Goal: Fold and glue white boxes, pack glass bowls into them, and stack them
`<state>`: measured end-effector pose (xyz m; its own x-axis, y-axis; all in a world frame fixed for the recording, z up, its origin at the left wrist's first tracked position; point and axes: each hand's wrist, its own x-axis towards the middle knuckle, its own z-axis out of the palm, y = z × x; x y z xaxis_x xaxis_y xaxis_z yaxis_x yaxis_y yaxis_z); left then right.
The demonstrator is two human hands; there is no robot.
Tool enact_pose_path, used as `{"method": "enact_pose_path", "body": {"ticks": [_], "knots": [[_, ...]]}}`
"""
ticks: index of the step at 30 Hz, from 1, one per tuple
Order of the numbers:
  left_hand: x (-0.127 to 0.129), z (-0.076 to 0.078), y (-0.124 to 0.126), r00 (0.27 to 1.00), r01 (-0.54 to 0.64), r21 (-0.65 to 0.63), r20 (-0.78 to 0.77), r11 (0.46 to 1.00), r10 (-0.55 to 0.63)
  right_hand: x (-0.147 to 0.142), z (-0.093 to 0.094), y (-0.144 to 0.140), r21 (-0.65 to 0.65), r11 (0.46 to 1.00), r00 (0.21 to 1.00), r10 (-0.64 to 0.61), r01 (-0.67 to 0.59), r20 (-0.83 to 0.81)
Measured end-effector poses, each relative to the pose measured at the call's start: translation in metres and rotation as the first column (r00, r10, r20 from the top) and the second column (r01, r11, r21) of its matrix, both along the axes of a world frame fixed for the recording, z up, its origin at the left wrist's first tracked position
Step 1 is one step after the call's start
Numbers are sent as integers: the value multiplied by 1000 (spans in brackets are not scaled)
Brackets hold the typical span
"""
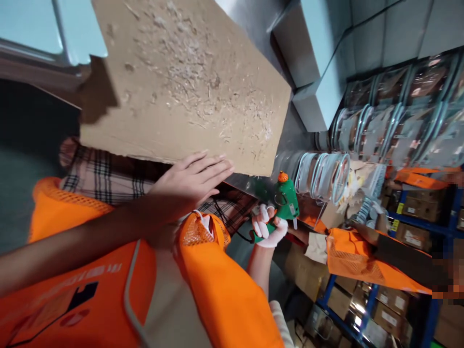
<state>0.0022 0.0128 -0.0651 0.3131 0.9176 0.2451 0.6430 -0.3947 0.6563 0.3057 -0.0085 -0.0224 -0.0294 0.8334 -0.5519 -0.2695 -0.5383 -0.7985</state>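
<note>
A green hot glue gun [287,198] with an orange rear cap is gripped in my right hand [268,225], which wears a white glove with some fingertips bare. Its cable trails off to the left. My left hand [194,178] is bare, its fingers stretched out flat at the lower edge of a cardboard sheet [145,130]; it holds nothing. Clear, stringy hardened blobs [188,58] that look like glue cover much of the sheet. The glue gun is just beyond the sheet's lower right corner.
Clear round-ended cases with pale blue rims [322,176] stand in rows at the right. Pale blue boxes [315,101] lie beyond the cardboard, and a pale blue panel [47,29] is at upper left. A co-worker in an orange vest [355,251] is near blue shelving [435,232] with cartons.
</note>
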Motion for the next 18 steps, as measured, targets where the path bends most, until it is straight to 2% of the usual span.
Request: {"method": "enact_pose_path", "body": {"ticks": [10,18], "knots": [[1,0,-2,1000,-10,5,-17,1000,10,-16,4,5,31,999,992,-24,20,123],[0,-1,-2,1000,-3,5,-1,1000,3,-28,34,14,37,998,938,-53,43,342]]}}
